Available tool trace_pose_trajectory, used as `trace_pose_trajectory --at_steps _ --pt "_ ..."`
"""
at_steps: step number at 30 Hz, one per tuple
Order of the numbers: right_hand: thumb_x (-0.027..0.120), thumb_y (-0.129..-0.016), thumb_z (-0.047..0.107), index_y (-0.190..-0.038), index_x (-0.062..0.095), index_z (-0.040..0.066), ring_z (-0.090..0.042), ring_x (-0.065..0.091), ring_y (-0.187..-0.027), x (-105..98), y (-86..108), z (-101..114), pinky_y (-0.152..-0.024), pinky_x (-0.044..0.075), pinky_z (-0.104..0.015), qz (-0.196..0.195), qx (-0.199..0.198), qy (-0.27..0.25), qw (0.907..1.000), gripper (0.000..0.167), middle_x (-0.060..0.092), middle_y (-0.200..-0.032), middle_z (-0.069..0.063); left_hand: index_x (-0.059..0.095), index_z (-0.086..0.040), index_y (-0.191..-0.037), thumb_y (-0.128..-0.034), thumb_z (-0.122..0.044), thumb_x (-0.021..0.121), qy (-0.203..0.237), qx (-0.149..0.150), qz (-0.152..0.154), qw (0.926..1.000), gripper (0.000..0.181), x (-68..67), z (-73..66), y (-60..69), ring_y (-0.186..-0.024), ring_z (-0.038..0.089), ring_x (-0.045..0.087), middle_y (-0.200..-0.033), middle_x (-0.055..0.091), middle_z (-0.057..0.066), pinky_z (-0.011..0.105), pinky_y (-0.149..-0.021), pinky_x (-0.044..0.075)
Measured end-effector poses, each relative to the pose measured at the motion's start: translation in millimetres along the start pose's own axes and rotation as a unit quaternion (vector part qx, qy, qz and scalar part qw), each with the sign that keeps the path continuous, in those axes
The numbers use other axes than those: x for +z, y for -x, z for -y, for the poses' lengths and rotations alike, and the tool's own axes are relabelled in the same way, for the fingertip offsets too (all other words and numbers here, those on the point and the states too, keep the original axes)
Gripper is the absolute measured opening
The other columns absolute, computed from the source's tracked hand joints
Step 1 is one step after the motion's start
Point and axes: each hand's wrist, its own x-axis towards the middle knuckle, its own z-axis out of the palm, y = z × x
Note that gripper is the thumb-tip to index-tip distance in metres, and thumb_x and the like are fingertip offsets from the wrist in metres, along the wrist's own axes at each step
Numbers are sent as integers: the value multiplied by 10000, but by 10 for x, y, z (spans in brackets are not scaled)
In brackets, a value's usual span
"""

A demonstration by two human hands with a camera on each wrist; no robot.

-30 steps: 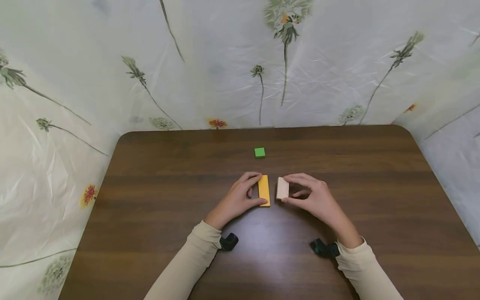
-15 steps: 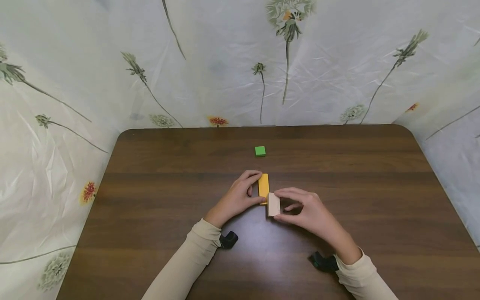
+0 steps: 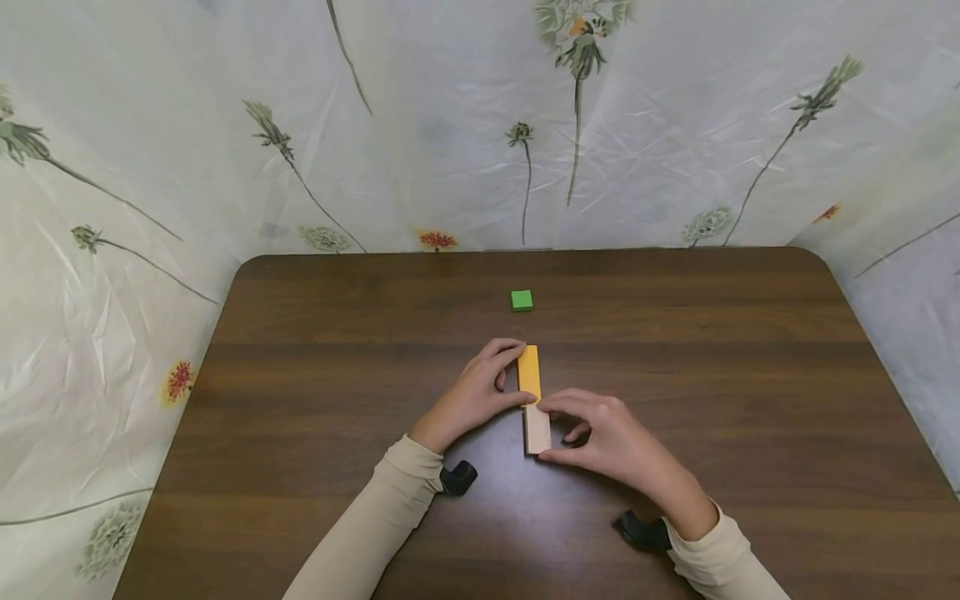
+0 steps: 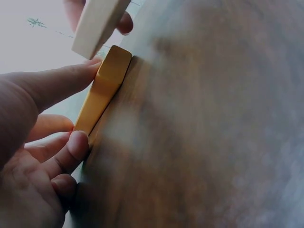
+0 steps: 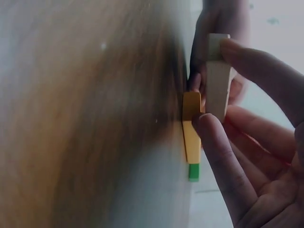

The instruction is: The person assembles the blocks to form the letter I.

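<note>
A yellow rectangular block (image 3: 529, 368) lies flat on the table, its long side running away from me. My left hand (image 3: 474, 392) holds it between thumb and fingers from the left; the thumb is by its near end. My right hand (image 3: 609, 435) pinches a pale wooden block (image 3: 537, 432) by its two ends. In the head view this block appears just in front of the yellow one. Both wrist views show the wooden block (image 5: 218, 88) raised off the table, higher than the yellow block (image 4: 105, 78).
A small green block (image 3: 521, 301) lies on the brown wooden table (image 3: 360, 333), beyond the yellow block. A flower-patterned pale sheet (image 3: 450, 125) hangs behind the table's far edge and at the sides.
My right hand has carried the wooden block from the right side of the yellow block toward me and left, to its near end. The left hand keeps its hold on the yellow block.
</note>
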Motion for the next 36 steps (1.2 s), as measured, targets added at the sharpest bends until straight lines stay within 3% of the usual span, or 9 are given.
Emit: trace_pose_trajectory --at_steps 11,16,23,36 --pt "922 -785 245 -1250 696 106 -81 705 -804 12 5 54 -674 577 -171 501 253 457 9974 535 687 -1212 -31 459 -60 -1555 -913 -320 806 -5 41 -14 10000 774 0 -7 -14 -742 74 462 -1541 478 38 212 -705 421" --pt "929 -775 291 -1236 713 113 -67 687 -803 28 3 52 -660 568 -184 496 125 820 9953 539 695 -1230 -16 461 -66 -1555 -911 -322 808 8 -1 5 10000 775 -3 -14 -16 -743 77 462 -1538 479 35 210 -699 417" --pt "950 -720 407 -1185 761 158 -131 697 -1088 62 -4 39 -878 591 -375 365 -39 1576 9868 560 721 -1207 39 469 -65 -1550 -901 -319 817 7 -24 27 10000 779 -6 -17 -14 -740 77 462 -1529 481 40 203 -688 416" --pt "946 -720 426 -1194 759 166 -159 698 -1116 82 -9 62 -908 584 -414 395 99 1675 9850 572 722 -1217 33 469 -58 -1549 -902 -322 817 -15 -27 37 10000 780 -5 -4 -3 -736 72 461 -1533 479 39 202 -688 417"
